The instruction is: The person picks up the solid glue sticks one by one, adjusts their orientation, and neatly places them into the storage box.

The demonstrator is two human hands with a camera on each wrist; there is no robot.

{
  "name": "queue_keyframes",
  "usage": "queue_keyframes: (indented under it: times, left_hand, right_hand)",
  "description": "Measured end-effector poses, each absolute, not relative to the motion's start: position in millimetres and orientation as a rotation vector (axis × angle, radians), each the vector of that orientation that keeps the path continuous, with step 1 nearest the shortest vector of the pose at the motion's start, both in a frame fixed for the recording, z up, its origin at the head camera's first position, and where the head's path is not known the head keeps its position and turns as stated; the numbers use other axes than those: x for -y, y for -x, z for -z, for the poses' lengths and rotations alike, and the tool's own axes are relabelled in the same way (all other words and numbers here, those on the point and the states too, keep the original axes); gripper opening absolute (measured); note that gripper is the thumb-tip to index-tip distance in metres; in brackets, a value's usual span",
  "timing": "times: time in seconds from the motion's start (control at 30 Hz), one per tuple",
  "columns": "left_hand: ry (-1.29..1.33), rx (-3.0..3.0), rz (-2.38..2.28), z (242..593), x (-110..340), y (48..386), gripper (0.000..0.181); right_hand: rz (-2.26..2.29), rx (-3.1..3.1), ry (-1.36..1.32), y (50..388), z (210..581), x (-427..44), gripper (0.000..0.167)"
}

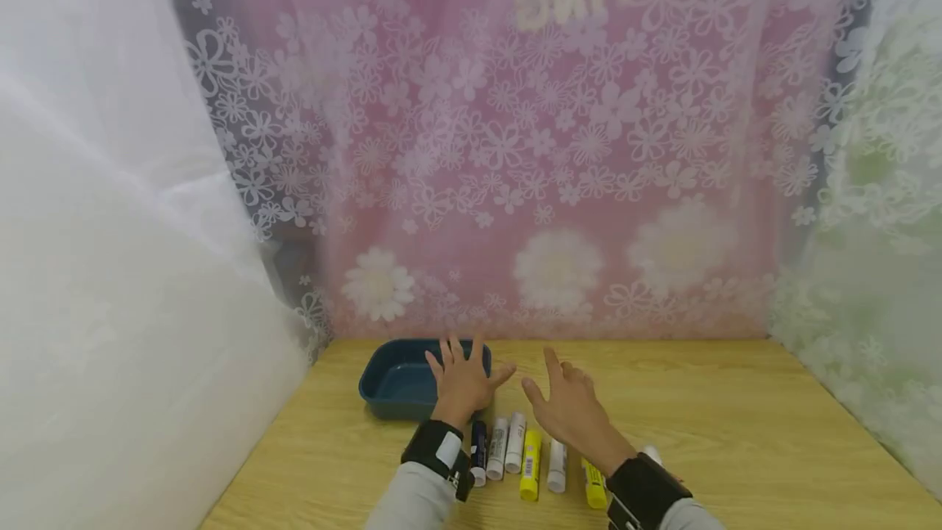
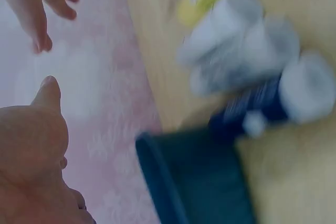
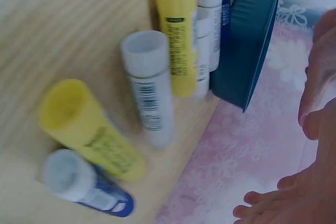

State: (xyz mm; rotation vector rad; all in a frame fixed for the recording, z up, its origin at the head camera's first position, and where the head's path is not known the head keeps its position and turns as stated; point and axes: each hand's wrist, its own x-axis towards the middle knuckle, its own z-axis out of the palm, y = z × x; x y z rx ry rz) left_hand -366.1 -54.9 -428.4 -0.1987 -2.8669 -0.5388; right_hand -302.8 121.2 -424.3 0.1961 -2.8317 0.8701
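My left hand (image 1: 459,387) is spread, fingers apart, over the right part of a dark teal plastic bin (image 1: 383,411). My right hand (image 1: 574,411) hovers above a row of glue sticks, index finger and thumb extended, holding nothing. Lying in the row from the left are a navy glue stick (image 1: 478,450), two white ones (image 1: 497,450), a yellow one (image 1: 529,469), another white one (image 3: 152,98) and a second yellow one (image 3: 94,129). At the right end lies a blue glue stick with a white cap (image 3: 86,182), mostly hidden by my right wrist in the head view.
The wooden table (image 1: 736,432) carries the bin at its back left, with the sticks close by. A pink flowered curtain (image 1: 471,186) hangs behind the table's back edge. Pale sheets hang along the left side (image 1: 132,309) and right side (image 1: 876,293).
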Motion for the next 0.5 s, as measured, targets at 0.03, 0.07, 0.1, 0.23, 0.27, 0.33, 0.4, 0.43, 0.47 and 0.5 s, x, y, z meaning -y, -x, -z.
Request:
queue_keyframes:
  times: [0.03,0.07,0.1,0.23,0.27,0.33,0.4,0.43,0.47,0.5]
  left_hand:
    - [0.185,2.871,0.523,422.2,59.6,367.5,0.089]
    - [0.17,2.874,0.512,416.7,64.6,369.1,0.088]
    - [0.159,2.877,0.518,410.3,69.7,369.8,0.086]
    - [0.09,2.889,0.586,388.0,92.7,371.9,0.084]
    - [0.062,2.903,0.593,385.1,98.7,373.1,0.084]
    - [0.003,2.91,0.603,381.5,111.5,375.6,0.085]
    - [-0.064,2.919,0.598,382.5,123.8,379.6,0.087]
    - [-0.094,2.92,0.603,383.4,129.6,380.7,0.087]
    - [-0.122,2.926,0.612,383.6,134.9,381.3,0.088]
    - [-0.148,2.924,0.63,384.7,139.8,381.9,0.089]
  right_hand:
    - [-0.878,2.834,-0.202,304.5,422.2,-117.7,0.076]
    - [-0.886,2.837,-0.206,306.5,420.2,-113.9,0.076]
    - [-0.898,2.838,-0.207,308.4,418.4,-110.0,0.076]
    - [-0.918,2.835,-0.22,317.1,411.8,-91.3,0.074]
    - [-0.927,2.832,-0.228,318.8,410.5,-86.8,0.073]
    - [-0.942,2.824,-0.248,321.7,408.3,-77.6,0.072]
    - [-0.964,2.82,-0.26,324.1,407.4,-68.6,0.071]
    - [-0.967,2.823,-0.265,325.0,407.6,-64.4,0.071]
    - [-0.971,2.827,-0.264,325.1,408.1,-60.4,0.07]
    - [-0.973,2.832,-0.26,325.2,409.4,-56.5,0.069]
